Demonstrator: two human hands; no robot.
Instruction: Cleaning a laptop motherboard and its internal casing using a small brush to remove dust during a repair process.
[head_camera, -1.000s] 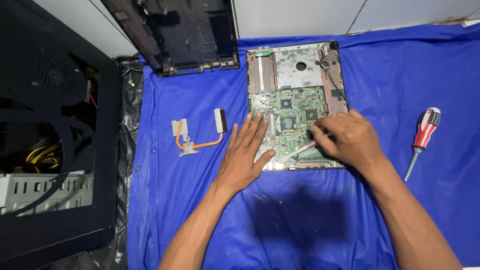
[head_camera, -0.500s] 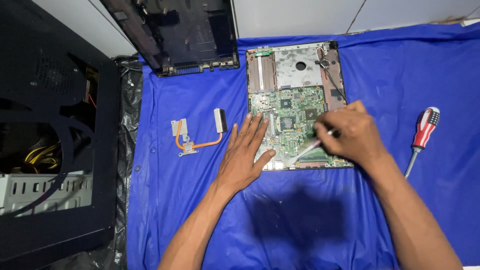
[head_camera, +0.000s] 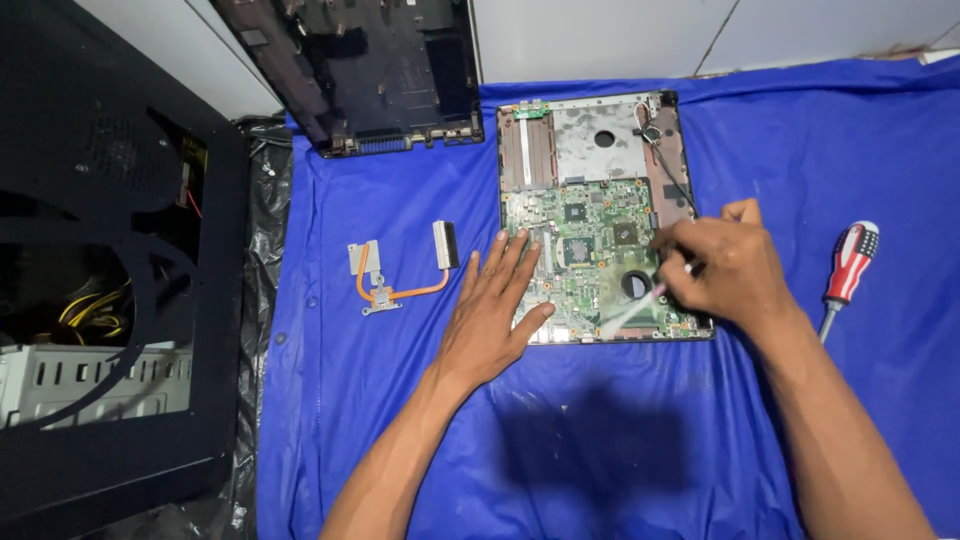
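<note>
Head view, looking straight down on a blue cloth (head_camera: 620, 440) that covers most of the frame.

Centre, slightly right: an opened laptop base (head_camera: 600, 215) lying flat, its green circuit board (head_camera: 590, 250) exposed in the lower half and a bare grey metal plate in the upper half. A thin black wire runs down the base's right edge.

Left hand (head_camera: 495, 310): flat, palm down, fingers spread apart, holding nothing. The fingertips rest on the board's lower left part; the heel of the hand sits on the cloth just beside the base.

Right hand (head_camera: 725, 270): at the board's right edge, fingers curled closed around a slim pale tool (head_camera: 630, 312). The tool slants down and to the left from the fist, its blurred end over the lower right of the board, near a round opening. Cannot tell what kind of tool it is.

Left of centre: a copper heat pipe assembly (head_camera: 400, 270) with metal plates and a small fin block, lying on the cloth, apart from the left hand.

Right side of frame: a screwdriver (head_camera: 845, 275) with a red, black and white handle, on the cloth, near the right wrist but not touching.

Top centre: a dark laptop shell (head_camera: 370, 70), inside up, partly off the cloth.

Left edge: a black computer case (head_camera: 110, 300), with yellow wires visible inside.
</note>
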